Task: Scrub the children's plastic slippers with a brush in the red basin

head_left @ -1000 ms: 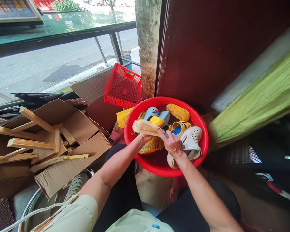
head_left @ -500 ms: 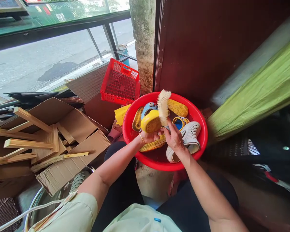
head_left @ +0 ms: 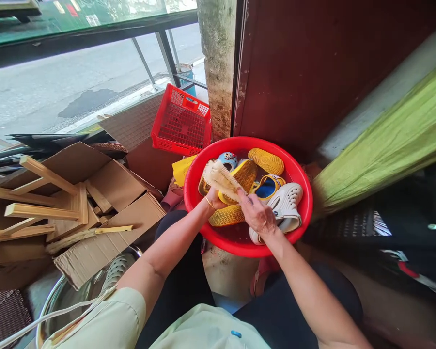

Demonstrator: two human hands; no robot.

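Over a red basin, my left hand is closed on a yellow clog, its patterned sole turned up. My right hand grips a scrubbing brush with pale bristles, which lies across the clog and hides part of it. Beneath and around them in the basin are a white clog, a yellow clog with a blue inside, a blue clog, and yellow clogs lying sole up, one at the back and one near the front.
A red plastic crate stands behind the basin, left of the pillar. Cardboard and wooden stools crowd the left. A metal bowl holds a greyish clog. Green cloth hangs at right.
The yellow clog has turned so its sole faces up more. The brush has swung from upright down to the left, across the clog. Both hands keep their hold.
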